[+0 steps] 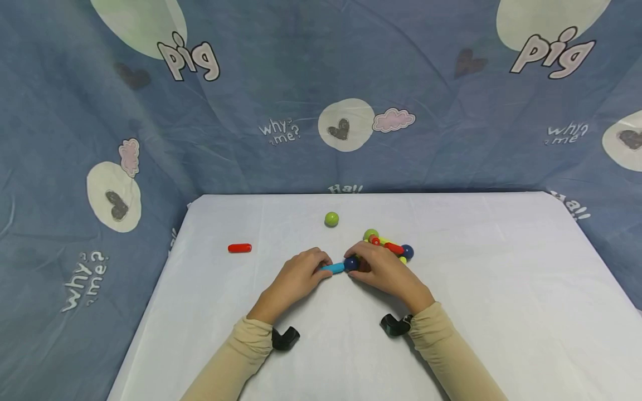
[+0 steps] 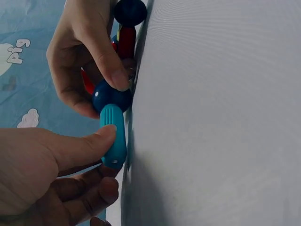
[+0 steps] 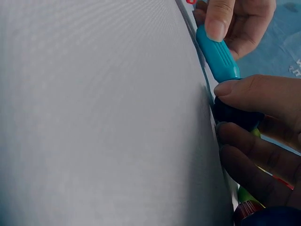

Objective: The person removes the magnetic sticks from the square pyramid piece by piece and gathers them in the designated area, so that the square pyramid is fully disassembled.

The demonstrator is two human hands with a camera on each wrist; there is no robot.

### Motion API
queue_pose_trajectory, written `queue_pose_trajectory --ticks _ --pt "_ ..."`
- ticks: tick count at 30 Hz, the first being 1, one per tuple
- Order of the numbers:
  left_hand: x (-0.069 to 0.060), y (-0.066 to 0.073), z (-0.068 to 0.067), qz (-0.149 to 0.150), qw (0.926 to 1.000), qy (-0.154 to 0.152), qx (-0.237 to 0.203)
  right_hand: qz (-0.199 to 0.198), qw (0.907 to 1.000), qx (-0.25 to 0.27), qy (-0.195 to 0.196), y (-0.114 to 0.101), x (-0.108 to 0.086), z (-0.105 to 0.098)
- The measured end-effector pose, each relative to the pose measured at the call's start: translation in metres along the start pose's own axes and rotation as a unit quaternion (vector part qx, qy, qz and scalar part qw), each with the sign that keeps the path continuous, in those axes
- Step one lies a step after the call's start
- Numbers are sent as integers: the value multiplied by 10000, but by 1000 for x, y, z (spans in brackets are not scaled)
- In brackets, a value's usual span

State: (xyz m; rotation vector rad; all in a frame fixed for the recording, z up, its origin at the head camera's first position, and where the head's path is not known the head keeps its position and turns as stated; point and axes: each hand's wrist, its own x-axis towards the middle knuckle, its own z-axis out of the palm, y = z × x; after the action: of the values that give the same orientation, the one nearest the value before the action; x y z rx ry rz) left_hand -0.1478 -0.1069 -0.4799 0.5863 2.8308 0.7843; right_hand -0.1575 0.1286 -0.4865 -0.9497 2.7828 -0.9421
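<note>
Between thumb and fingers, my left hand (image 1: pixel 299 274) pinches a light blue rod (image 1: pixel 333 268). My right hand (image 1: pixel 388 271) grips a dark blue ball (image 1: pixel 351 263) at the rod's right end. In the left wrist view the rod (image 2: pixel 113 136) touches the ball (image 2: pixel 111 97), with the right thumb on top of the ball. The right wrist view shows the rod (image 3: pixel 218 55) meeting the ball (image 3: pixel 237 114), which the right fingers partly cover. Just beyond the right hand lies a cluster of red and yellow rods with a green ball (image 1: pixel 371 234) and another dark blue ball (image 1: pixel 407 252).
A red rod (image 1: pixel 239 248) lies on the left part of the white table (image 1: pixel 501 289). A loose green ball (image 1: pixel 331 219) sits farther back, near the middle. Blue patterned cloth (image 1: pixel 281 55) hangs behind the table's back edge.
</note>
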Motion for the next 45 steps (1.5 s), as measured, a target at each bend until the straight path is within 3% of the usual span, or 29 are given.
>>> queue_pose_trajectory --ticks 3,8,14,18,23,32,45 --pt "-1 -5 -4 -63 9998 -6 207 147 9999 -28 22 1 0 -1" --pt "-3 -22 -23 -566 9979 135 295 461 9989 -59 103 4 -2 -4" --pt "-7 -46 -51 -979 9941 305 342 441 9990 -28 70 6 -2 -6" --pt "-9 -61 -61 -1098 9923 419 388 437 9990 -58 82 6 -1 -6" --pt "-12 -74 -65 -1206 9900 584 451 404 9991 -53 93 5 -2 -6" --pt "-15 -79 -70 -1400 9863 778 403 439 9990 -39 74 4 -1 -6" --pt "-15 -87 -72 -1365 9879 682 264 492 9988 -6 48 4 -3 -6"
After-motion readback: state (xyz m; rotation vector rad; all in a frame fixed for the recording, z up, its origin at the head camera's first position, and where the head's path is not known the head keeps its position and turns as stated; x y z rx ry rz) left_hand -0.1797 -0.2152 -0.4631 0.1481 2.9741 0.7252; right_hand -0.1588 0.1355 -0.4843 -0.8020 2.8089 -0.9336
